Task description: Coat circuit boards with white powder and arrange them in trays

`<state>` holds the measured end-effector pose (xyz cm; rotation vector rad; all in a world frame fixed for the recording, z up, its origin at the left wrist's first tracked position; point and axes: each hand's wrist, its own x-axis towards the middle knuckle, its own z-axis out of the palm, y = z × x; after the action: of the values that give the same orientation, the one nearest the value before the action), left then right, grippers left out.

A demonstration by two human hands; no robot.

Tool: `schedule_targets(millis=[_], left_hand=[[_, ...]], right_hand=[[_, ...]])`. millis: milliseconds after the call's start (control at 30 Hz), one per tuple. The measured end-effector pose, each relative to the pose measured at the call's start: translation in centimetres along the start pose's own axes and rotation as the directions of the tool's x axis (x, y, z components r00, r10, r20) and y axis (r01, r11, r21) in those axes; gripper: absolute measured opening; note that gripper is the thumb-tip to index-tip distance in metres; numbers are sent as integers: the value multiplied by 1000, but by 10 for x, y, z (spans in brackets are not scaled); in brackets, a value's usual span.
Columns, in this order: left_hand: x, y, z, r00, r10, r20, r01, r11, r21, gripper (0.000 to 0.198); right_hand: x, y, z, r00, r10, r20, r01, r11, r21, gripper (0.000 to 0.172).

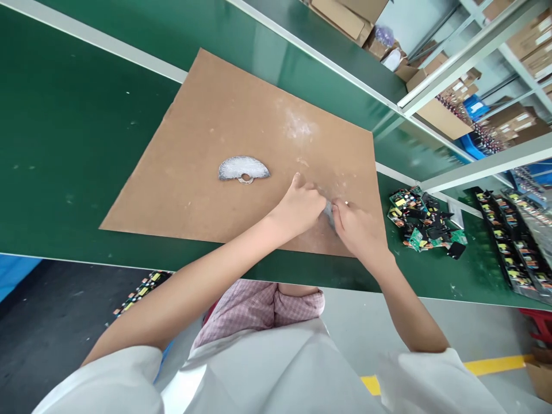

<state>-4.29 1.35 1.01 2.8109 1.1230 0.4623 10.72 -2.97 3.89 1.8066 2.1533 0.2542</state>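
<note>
Both of my hands meet over the near right part of a brown cardboard sheet [202, 144] that lies on the green table [64, 149]. My left hand [299, 204] is curled closed, and my right hand [357, 230] is closed too. Between them they pinch a small grey piece [328, 211], mostly hidden by the fingers. A grey half-disc [242, 168] dusted with white powder, with a small ring at its flat edge, lies on the cardboard to the left of my hands.
White powder smears [297, 126] mark the far part of the cardboard. A heap of small circuit boards [425, 224] sits on the table at right, trays of boards [513, 247] beyond it. Shelves with cardboard boxes [444, 115] stand behind.
</note>
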Motion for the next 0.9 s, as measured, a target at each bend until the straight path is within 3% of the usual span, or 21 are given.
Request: schedule_targets(millis=[133, 400, 667, 900], left_hand=[[1, 0, 0, 1000, -3, 19, 3, 1000, -18, 24], [2, 0, -2, 1000, -15, 20, 16, 999, -42, 26], [2, 1, -2, 1000, -21, 20, 22, 999, -42, 22], [1, 0, -1, 1000, -18, 21, 19, 999, -29, 23]], right_hand=[[-10, 3, 5, 1000, 17, 14, -17, 1000, -1, 28], [26, 0, 1, 999, 12, -39, -9, 998, 62, 30], [-10, -9, 1, 999, 47, -2, -47, 996, -78, 26], [26, -10, -3, 997, 70, -32, -69, 997, 30, 33]])
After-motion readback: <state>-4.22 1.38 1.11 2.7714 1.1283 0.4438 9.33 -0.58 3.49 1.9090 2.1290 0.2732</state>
